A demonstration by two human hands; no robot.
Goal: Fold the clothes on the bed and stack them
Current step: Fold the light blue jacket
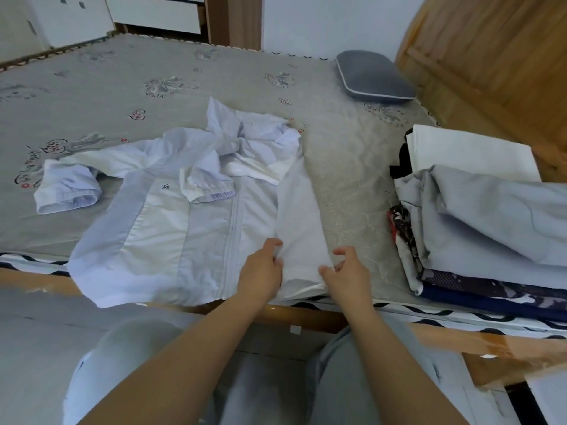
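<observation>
Pale-blue zip jacket [171, 228] flat on patterned grey bed [122, 87] | left hand [260, 271] presses folded panel, fingers curled on cloth | right hand [343, 271] fingers half-open at fold edge | advice: smooth crease, tuck loose sleeve before stacking.

1. Soft, even daylight fills the room; nothing is dim.
2. Shadows are faint, pooling only under the folds of the jacket [196, 216].
3. Glare streaks the glossy wooden bed frame [306, 315] (brightest low right).
4. Wide-angle bowing curves the edges.
5. Overall slightly soft, with compression smear.
</observation>
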